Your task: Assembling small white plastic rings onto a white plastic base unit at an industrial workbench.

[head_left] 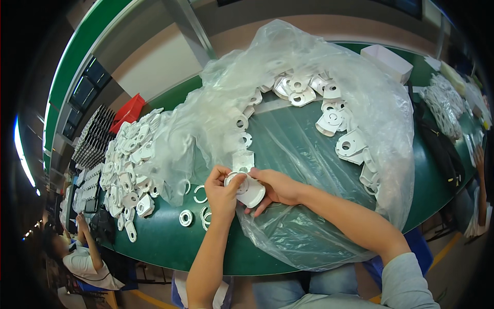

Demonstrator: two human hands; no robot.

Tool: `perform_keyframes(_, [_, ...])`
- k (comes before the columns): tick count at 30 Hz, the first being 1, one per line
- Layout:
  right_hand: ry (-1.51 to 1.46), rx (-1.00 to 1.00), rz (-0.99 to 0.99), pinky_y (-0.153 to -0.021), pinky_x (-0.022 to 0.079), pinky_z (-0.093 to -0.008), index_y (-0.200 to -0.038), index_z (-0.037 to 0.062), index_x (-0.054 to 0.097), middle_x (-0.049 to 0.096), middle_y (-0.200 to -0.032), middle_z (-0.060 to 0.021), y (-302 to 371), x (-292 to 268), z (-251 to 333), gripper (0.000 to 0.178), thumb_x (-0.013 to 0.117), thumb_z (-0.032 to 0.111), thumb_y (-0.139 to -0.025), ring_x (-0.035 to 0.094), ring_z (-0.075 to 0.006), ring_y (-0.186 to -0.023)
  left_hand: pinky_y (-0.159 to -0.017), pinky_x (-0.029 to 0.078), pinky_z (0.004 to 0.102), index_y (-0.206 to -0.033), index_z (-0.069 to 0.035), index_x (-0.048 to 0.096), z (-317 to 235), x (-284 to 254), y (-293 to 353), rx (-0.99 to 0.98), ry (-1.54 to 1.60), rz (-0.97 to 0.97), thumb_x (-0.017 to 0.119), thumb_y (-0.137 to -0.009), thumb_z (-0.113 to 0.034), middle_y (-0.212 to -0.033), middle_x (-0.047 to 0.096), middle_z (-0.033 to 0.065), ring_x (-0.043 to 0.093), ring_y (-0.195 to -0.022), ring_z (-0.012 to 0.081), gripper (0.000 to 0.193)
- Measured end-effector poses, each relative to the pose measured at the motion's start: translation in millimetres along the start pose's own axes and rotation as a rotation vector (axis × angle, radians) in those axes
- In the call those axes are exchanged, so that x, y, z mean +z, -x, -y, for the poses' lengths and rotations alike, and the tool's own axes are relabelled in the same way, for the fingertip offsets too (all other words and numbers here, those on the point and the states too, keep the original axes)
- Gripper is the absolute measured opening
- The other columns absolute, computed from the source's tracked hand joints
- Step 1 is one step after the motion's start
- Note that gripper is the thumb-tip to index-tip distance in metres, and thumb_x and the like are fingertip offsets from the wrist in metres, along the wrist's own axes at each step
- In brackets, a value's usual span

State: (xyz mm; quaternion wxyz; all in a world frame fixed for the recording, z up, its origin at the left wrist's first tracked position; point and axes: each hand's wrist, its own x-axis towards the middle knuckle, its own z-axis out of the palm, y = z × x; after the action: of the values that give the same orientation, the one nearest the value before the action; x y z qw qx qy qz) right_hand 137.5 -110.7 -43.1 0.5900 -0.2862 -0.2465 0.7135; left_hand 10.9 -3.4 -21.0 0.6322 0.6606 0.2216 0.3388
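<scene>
Between my two hands is a white plastic housing part (253, 193) with a rounded end and a round opening. My left hand (222, 191) grips its ringed end, thumb pressed on top. From the other side my right hand (275, 186) holds the same part, fingers under its lower edge. Just beyond my hands a similar white part (243, 159) lies on the clear plastic bag. Beside my left wrist are a thick white ring (186, 218) and thin open rings (200, 193) on the green table.
A large clear plastic bag (309, 232) spreads over the green table (154, 252), with several white parts (351, 146) inside its opening. A heap of white parts (128, 159) and a red bin (128, 110) stand left. A white box (387, 62) is back right. Another person (92, 257) sits left.
</scene>
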Motion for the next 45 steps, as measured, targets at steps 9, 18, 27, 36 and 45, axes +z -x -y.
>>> perform_keyframes(9, [0.507, -0.357, -0.283, -0.041, 0.044, -0.0214, -0.106, 0.0021, 0.057, 0.061, -0.075, -0.0034, 0, 19, -11, 0.024, 0.047, 0.022, -0.095, 0.058, -0.0084, -0.056, -0.057, 0.042, 0.0215, -0.080, -0.002, 0.055, -4, -9, -3, 0.005, -0.060, 0.088, 0.069, -0.080, -0.004, -0.072, 0.060, 0.0029, 0.054, -0.064, 0.0075, 0.014])
perform_keyframes(18, [0.529, -0.305, -0.297, -0.039, 0.043, -0.0217, -0.096, 0.0022, 0.053, 0.064, -0.074, -0.0088, -1, 12, -7, 0.024, 0.042, 0.024, -0.098, 0.063, -0.0126, -0.057, -0.057, 0.042, 0.0252, -0.080, 0.001, 0.068, -38, -97, -12, 0.163, -0.783, 0.070, 0.070, -0.072, -0.004, -0.072, 0.062, 0.0039, 0.056, -0.063, 0.0119, 0.010])
perform_keyframes(27, [0.451, -0.266, -0.293, -0.045, 0.048, -0.0241, -0.101, 0.0029, 0.053, 0.064, -0.077, -0.0107, 3, 14, -3, 0.030, 0.039, 0.029, -0.099, 0.064, -0.0147, -0.062, -0.059, 0.044, 0.0278, -0.076, 0.000, 0.067, -19, -120, -7, -0.104, -0.934, 0.108, 0.075, -0.064, -0.004, -0.065, 0.059, 0.0056, 0.056, -0.063, 0.0147, 0.015])
perform_keyframes(36, [0.421, -0.261, -0.244, -0.050, 0.052, -0.0260, -0.104, 0.0031, 0.053, 0.064, -0.086, -0.0104, -3, 8, -7, 0.031, 0.039, 0.030, -0.099, 0.065, -0.0171, -0.069, -0.066, 0.043, 0.0248, -0.083, 0.000, 0.061, -21, -98, -16, 0.339, -0.290, -0.234, 0.058, -0.086, -0.005, -0.071, 0.058, 0.0042, 0.055, -0.067, 0.0108, 0.007])
perform_keyframes(45, [0.357, -0.209, -0.177, -0.057, 0.056, -0.0290, -0.117, 0.0001, 0.050, 0.063, -0.094, -0.0119, 2, 13, -1, 0.031, 0.049, 0.021, -0.093, 0.066, -0.0199, -0.076, -0.041, 0.033, 0.0194, -0.103, 0.000, 0.062, -15, -30, -2, 0.186, -0.218, 0.024, 0.056, -0.090, -0.005, -0.069, 0.052, -0.0009, 0.047, -0.052, 0.0055, 0.015])
